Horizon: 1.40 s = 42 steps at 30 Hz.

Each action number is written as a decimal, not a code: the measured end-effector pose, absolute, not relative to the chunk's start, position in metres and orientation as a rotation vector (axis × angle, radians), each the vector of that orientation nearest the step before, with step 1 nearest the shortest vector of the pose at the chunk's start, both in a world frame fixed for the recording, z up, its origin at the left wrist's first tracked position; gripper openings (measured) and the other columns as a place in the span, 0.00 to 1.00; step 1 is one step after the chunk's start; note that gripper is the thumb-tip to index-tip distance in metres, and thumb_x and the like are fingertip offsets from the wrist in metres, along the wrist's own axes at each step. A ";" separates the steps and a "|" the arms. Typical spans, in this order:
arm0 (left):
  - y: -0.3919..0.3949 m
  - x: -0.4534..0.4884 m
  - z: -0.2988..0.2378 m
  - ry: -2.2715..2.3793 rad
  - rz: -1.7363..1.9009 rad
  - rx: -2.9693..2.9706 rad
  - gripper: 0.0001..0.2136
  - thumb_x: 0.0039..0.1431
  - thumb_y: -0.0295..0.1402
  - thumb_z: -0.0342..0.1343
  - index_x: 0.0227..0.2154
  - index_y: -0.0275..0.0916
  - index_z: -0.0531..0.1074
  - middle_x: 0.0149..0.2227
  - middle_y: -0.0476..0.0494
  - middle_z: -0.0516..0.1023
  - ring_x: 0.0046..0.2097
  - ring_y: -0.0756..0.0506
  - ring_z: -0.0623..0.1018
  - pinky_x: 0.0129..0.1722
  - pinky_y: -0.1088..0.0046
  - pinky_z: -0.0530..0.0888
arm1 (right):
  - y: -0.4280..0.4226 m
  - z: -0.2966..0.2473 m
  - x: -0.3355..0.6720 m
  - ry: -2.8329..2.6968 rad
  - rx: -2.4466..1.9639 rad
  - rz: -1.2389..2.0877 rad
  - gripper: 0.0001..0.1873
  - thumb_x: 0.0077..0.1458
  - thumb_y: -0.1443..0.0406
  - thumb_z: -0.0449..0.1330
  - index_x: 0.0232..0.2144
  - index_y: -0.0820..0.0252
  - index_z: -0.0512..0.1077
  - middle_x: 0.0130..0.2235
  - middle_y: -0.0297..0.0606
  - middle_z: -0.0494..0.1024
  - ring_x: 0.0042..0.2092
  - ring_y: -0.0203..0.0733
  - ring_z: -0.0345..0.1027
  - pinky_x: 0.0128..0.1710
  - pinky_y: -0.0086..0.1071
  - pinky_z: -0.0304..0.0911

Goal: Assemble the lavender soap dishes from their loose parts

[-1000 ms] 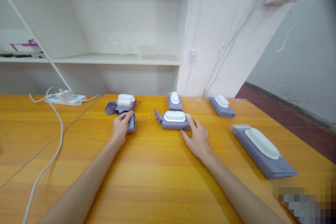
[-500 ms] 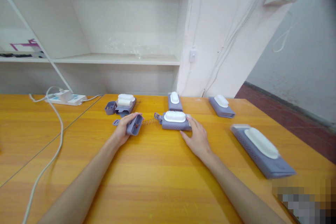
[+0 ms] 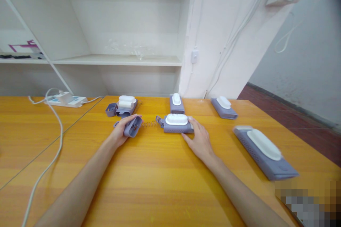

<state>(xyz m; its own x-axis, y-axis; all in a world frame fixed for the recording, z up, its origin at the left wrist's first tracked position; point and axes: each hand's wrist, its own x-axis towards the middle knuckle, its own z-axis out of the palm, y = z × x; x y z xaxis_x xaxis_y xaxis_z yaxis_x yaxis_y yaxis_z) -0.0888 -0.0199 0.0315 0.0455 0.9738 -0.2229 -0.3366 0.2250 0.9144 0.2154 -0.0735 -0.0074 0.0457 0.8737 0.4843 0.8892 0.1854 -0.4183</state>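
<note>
My left hand (image 3: 122, 130) is closed around a hollow purple-grey plastic end cap (image 3: 133, 127), its open side facing right. A thin coil spring (image 3: 149, 124) stretches from the cap toward a purple-grey case lying on the table. On top of that case (image 3: 173, 128) sits a white bristle brush (image 3: 176, 119), and a small clip-like part (image 3: 159, 120) sticks out of its left end. My right hand (image 3: 200, 137) grips the case's right end, thumb in front and fingers behind. The cap and the case are apart.
Similar cases with white brushes stand behind, at centre (image 3: 177, 106), back right (image 3: 223, 109) and right (image 3: 266, 152). Behind my left hand lie another case with white pieces (image 3: 126, 104) and a loose cap (image 3: 111, 109). A power strip (image 3: 66, 99) and white cable (image 3: 59, 145) are left.
My left hand has shifted slightly left with the end cap, which has turned a little. My right hand stays on the case. The whole view has drifted slightly.
</note>
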 end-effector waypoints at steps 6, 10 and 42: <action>-0.010 -0.084 0.019 1.344 1.230 1.209 0.18 0.47 0.43 0.60 0.34 0.33 0.76 0.32 0.43 0.79 0.32 0.46 0.75 0.30 0.75 0.69 | -0.073 -0.009 0.216 -1.799 -1.660 -0.034 0.29 0.49 0.61 0.59 0.54 0.56 0.60 0.57 0.44 0.65 0.57 0.51 0.58 0.55 0.48 0.55; -0.013 -0.068 0.014 1.534 1.204 1.638 0.19 0.48 0.47 0.56 0.33 0.35 0.76 0.32 0.45 0.79 0.34 0.44 0.75 0.34 0.73 0.67 | -0.073 -0.009 0.215 -1.799 -1.668 -0.026 0.29 0.49 0.60 0.59 0.54 0.56 0.60 0.57 0.44 0.65 0.57 0.50 0.58 0.55 0.47 0.55; -0.040 -0.032 0.000 1.327 1.127 2.254 0.45 0.39 0.49 0.64 0.58 0.43 0.48 0.57 0.36 0.53 0.60 0.36 0.58 0.58 0.55 0.59 | -0.076 -0.007 0.211 -1.872 -1.580 0.022 0.28 0.51 0.61 0.58 0.54 0.55 0.58 0.57 0.43 0.64 0.58 0.49 0.56 0.55 0.47 0.54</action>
<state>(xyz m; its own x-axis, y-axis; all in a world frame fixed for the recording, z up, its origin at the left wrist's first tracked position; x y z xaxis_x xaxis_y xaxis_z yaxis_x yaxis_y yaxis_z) -0.0321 -0.0401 -0.0001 0.2684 0.8363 0.4781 0.6074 -0.5322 0.5898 0.2109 -0.0760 -0.0066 -0.0340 0.8781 0.4773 0.8668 0.2637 -0.4233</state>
